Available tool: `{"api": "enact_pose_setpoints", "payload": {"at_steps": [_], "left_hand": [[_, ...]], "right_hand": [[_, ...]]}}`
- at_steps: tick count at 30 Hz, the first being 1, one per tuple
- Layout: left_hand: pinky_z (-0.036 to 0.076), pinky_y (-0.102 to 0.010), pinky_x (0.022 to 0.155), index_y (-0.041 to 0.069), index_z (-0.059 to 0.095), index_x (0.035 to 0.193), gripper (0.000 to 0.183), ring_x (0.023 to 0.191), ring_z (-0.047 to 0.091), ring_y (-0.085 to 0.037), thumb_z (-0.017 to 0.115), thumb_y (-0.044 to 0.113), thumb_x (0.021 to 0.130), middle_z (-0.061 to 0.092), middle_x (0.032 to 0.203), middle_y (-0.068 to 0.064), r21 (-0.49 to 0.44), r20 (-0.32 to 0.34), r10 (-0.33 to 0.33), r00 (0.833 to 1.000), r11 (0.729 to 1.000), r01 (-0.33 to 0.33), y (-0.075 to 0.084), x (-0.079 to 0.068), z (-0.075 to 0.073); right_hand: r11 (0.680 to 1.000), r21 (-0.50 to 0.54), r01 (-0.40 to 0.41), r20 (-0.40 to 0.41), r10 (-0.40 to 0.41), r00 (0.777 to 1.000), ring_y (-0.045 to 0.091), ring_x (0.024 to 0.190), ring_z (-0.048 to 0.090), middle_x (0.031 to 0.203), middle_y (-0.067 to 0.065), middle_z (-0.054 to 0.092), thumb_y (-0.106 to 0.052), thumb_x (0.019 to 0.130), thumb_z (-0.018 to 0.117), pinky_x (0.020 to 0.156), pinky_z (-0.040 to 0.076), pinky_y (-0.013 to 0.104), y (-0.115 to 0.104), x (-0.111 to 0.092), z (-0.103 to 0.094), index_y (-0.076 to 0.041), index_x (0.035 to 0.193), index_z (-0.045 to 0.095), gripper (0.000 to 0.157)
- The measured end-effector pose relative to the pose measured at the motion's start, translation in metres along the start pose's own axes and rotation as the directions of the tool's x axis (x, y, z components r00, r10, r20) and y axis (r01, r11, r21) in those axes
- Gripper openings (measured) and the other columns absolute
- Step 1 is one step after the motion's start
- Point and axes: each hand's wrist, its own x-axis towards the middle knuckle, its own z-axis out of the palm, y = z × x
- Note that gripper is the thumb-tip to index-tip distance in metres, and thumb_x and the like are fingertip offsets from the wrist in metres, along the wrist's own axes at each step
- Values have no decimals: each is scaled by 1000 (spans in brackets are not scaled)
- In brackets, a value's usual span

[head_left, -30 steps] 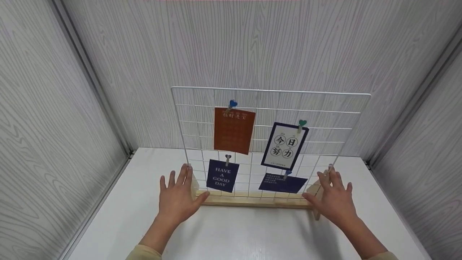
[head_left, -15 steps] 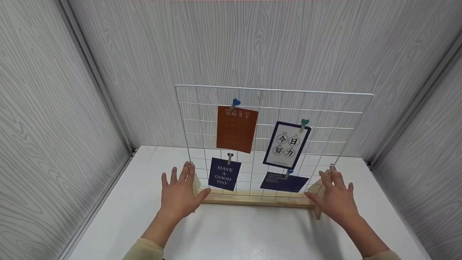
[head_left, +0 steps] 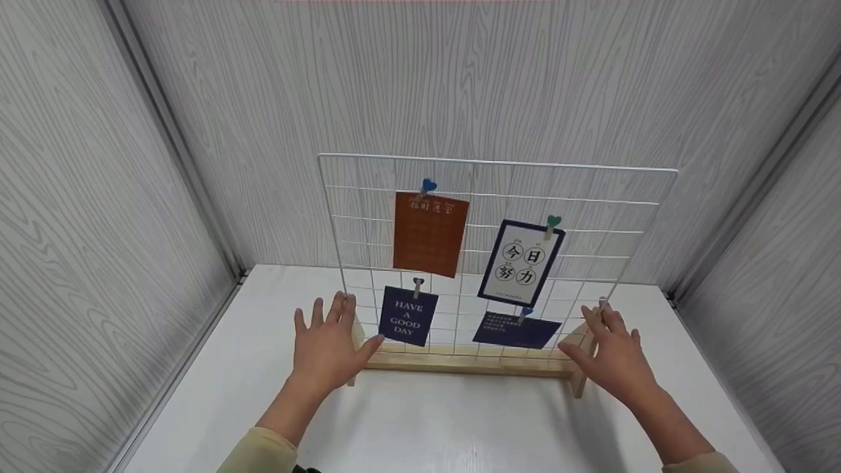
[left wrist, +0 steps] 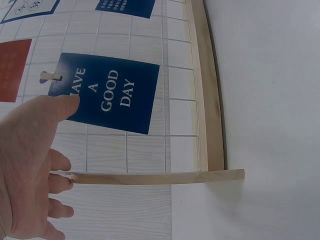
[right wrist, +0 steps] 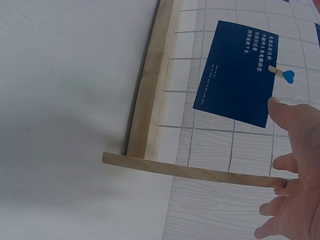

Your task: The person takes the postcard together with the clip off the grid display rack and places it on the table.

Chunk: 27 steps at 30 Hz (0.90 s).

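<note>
A white wire grid panel (head_left: 497,162) stands upright in a wooden base (head_left: 460,364). Several cards hang on it from small heart-topped clips: an orange card (head_left: 431,236), a white card with a blue border (head_left: 522,263), a dark blue "HAVE A GOOD DAY" card (head_left: 408,316) and another dark blue card (head_left: 517,330). At the left end, my left hand (head_left: 325,348) touches the side support with spread fingers, its thumb near the "HAVE A GOOD DAY" card. My right hand (head_left: 617,361) touches the right side support (right wrist: 220,175), fingers extended, thumb beside the lower right card.
The stand is on a white table (head_left: 453,427). Wood-grain panels rise behind it (head_left: 420,79) and on both sides, the left panel (head_left: 72,230) meeting the back at a metal corner strip.
The stand appears slightly higher and to the right in the head view. Both thumbs have lifted a little, while the fingers stay at the side supports. The cards hang as before.
</note>
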Motion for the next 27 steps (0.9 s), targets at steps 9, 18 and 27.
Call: {"api": "enact_pose_setpoints", "payload": {"at_steps": [9,18,27], "left_hand": [[18,-75,120,2,40,162,97,149,38,-52,58,72,97,42,163,-24,-41,-49,22,999,999,-24,11,-5,-26],[22,-67,123,3,40,162,92,148,44,-43,57,68,100,44,163,-18,-152,-149,71,986,984,-94,25,-6,-66],[50,-52,110,5,50,157,77,133,62,-34,66,56,102,58,151,-14,-443,-314,87,946,867,-227,34,16,-90]], "right_hand": [[999,35,7,7,-7,1000,57,152,22,165,38,22,-55,100,69,115,12,82,-1,-2,-5,3,162,36,90],[1000,16,-25,18,25,1000,61,149,26,166,36,22,-61,99,67,117,14,79,-3,-4,-13,1,162,38,93],[1000,-21,-16,17,16,1000,67,142,34,168,33,24,-65,98,65,116,18,79,-7,-5,-23,-2,162,40,93]]}}
